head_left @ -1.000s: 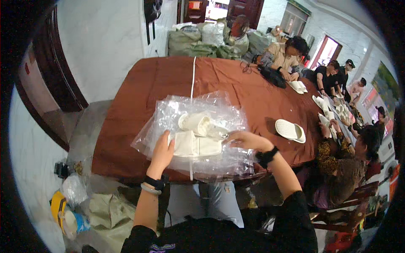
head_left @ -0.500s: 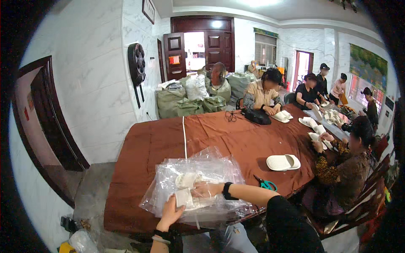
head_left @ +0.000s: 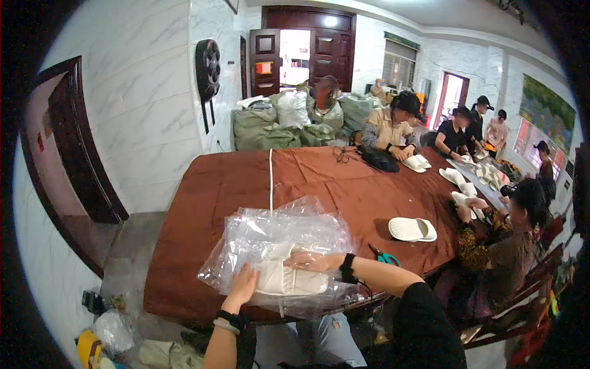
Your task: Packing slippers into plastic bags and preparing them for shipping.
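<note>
Cream slippers (head_left: 272, 280): atop clear bags (head_left: 249, 224)
Left hand (head_left: 243, 284): slippers' 9 o'clock, fingers together
Right hand (head_left: 314, 262): their 1 o'clock, fingers unclear, can't tell

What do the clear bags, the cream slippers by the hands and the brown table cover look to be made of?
Clear bags: thin, glossy plastic film; see-through, with crisp creases and bright glints.
Cream slippers: matte, pale and smooth-looking, perhaps foam or soft rubber; the look leaves it open.
Brown table cover: probably cloth, faintly sheeny, judging by its soft wrinkles.
</note>
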### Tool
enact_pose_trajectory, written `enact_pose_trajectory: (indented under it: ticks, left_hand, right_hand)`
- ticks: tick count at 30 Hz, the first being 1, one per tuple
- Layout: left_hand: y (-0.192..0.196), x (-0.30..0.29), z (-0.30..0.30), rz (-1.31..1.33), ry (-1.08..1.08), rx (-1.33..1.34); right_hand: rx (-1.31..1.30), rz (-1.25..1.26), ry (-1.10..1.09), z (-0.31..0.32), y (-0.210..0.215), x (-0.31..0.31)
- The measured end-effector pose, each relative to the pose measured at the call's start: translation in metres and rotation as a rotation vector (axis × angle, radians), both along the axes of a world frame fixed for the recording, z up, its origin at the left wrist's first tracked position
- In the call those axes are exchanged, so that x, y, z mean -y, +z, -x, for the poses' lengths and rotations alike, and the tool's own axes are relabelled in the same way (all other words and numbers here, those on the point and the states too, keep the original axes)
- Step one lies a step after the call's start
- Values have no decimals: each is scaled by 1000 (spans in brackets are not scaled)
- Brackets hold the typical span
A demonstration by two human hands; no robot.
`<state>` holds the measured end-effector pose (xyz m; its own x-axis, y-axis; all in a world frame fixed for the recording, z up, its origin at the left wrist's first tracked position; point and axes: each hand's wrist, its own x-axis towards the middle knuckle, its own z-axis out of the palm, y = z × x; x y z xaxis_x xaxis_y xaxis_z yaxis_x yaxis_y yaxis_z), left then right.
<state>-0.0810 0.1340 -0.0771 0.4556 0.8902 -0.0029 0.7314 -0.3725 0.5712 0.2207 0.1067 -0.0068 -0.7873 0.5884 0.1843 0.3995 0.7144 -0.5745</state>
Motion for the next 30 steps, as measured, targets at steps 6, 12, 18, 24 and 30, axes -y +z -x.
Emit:
enact_pose_trajectory:
  ticks: [6, 12, 18, 24, 30]
  left_hand:
    - [-15, -6, 12, 78, 10, 120]
    - [17, 7, 0, 304, 202, 693]
    - [79, 2, -4, 259, 268, 803]
    - [69, -1, 6, 589, 288, 784]
    - [77, 12, -4, 559, 253, 893]
  right_hand:
    - [42, 252, -53, -7, 46, 33]
    - [181, 101, -93, -20, 44, 50]
    - [81, -360, 43, -4, 37, 45]
    - [-169, -180, -71, 1, 25, 48]
    - [-101, 69, -244, -3, 20, 63]
